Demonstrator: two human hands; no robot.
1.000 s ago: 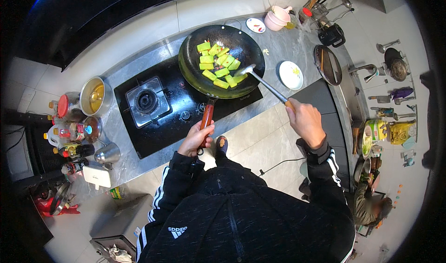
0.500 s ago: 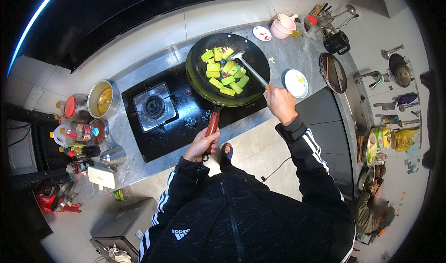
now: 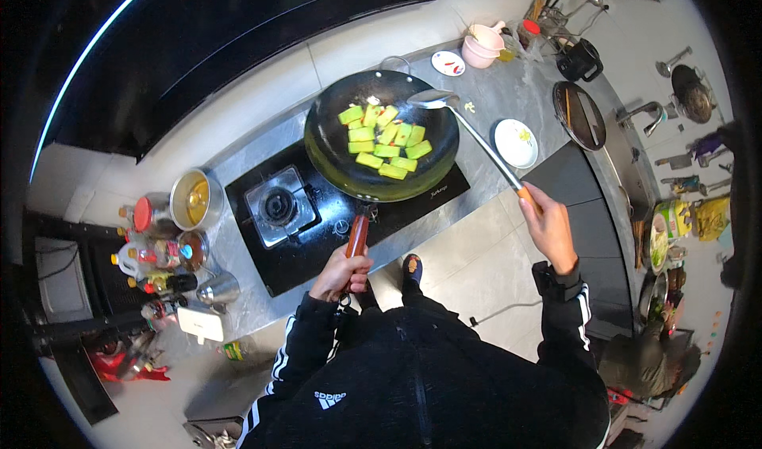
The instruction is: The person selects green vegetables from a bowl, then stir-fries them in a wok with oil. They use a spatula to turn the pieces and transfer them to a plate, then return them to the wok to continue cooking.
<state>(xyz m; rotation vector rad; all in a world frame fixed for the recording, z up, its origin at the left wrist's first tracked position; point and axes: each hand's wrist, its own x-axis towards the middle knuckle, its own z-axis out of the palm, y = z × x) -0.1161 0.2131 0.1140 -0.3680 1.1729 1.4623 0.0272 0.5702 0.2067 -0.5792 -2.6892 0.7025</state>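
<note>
My left hand point(image 3: 345, 273) is closed around the reddish-brown handle point(image 3: 359, 235) of a black wok point(image 3: 337, 96) over the right part of the hob. Inside lie several flat pieces of green vegetable point(image 3: 387, 149) with bits of red among them. My right hand point(image 3: 553, 227) grips the wooden end of a long metal wok spatula point(image 3: 486, 149). Its blade is above the wok's far right rim, apart from the green pieces. Whether the wok rests on its burner or is slightly raised, I cannot tell.
A bare burner point(image 3: 279, 205) is left of the wok. A steel pot point(image 3: 196, 200) and several bottles point(image 3: 163, 260) crowd the counter's left end. Right of the wok are a white plate point(image 3: 516, 143), a small dish point(image 3: 448, 63), pink bowls point(image 3: 482, 48) and a round lid point(image 3: 579, 116).
The spatula blade has come up out of the food to the wok's rim, as my right hand drew right and back. The view has turned slightly; my left hand keeps the handle.
</note>
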